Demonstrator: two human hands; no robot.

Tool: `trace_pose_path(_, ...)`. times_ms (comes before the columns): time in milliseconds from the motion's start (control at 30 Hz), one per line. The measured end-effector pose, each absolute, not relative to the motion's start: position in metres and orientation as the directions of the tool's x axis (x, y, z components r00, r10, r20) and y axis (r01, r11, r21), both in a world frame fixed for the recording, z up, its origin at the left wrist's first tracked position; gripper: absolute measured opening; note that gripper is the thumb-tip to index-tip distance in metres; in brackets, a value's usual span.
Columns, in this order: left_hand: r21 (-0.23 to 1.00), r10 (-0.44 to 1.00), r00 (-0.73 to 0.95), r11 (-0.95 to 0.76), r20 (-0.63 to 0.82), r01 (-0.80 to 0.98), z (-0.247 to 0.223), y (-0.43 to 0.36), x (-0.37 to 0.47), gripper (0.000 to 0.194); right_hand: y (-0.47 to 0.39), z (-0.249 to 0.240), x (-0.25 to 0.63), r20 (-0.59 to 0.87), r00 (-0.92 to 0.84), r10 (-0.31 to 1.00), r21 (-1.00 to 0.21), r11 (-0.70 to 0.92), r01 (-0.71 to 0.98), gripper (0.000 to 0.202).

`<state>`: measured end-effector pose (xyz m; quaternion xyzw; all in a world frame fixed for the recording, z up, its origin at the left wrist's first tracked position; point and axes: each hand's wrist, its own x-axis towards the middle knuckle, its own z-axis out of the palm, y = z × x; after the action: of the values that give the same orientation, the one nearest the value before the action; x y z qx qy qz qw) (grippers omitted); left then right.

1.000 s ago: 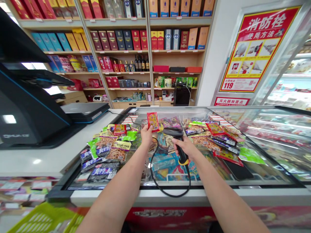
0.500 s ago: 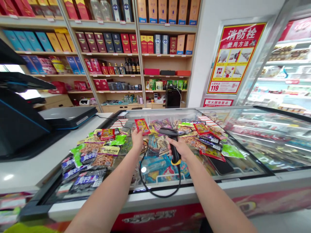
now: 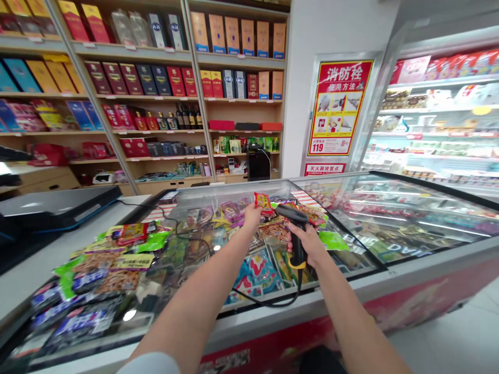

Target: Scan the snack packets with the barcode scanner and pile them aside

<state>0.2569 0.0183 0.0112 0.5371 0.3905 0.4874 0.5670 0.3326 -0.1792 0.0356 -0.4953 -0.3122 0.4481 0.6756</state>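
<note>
Pinched in my left hand [image 3: 252, 214] is a small red snack packet [image 3: 263, 203], held up over the glass-topped freezer. My right hand [image 3: 306, 243] is wrapped around the handle of a black barcode scanner [image 3: 298, 236] with a yellow band at its base. The scanner's head is just right of the packet, apart from it. Its black cable [image 3: 268, 304] loops over the freezer's front edge. Behind both hands lies a pile of snack packets [image 3: 275, 227], partly hidden by them. Another pile of snack packets [image 3: 120, 254] spreads over the glass at the left.
The glass-topped freezer [image 3: 234, 183] holds many packaged goods under its lid. On the left, a counter [image 3: 50, 239] carries a flat black device [image 3: 66, 205]. Shelves [image 3: 152, 96] of boxes and bottles stand behind. A lit display fridge [image 3: 440, 111] is at the right.
The view has turned to the right. My left hand has carried the red packet rightward, from between the two piles to the right pile. The scanner stays in my right hand.
</note>
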Motion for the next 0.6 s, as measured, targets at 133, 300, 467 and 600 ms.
trace_pose_path(133,0.882,0.934,0.215,-0.344,0.286,0.321,0.022,-0.01,0.277,0.026,-0.19,0.037,0.352,-0.025,0.477,0.879,-0.935,0.149,-0.323,0.041)
trace_pose_path(300,0.27,0.44,0.706,-0.898,0.555,0.347,0.022,-0.063,0.264,0.029,-0.2,0.041,0.371,-0.014,0.532,0.847,-0.914,0.205,-0.35,0.04)
trace_pose_path(467,-0.133,-0.106,0.985,-0.987,0.136,-0.088,0.015,-0.1,0.262,0.031,-0.209,0.048,0.378,0.024,0.455,0.89,-0.9,0.217,-0.377,0.039)
trace_pose_path(600,-0.227,-0.138,0.99,-0.965,0.019,-0.13,0.018,-0.106,0.276,0.028,-0.214,0.056,0.373,0.042,0.413,0.91,-0.904,0.21,-0.371,0.04)
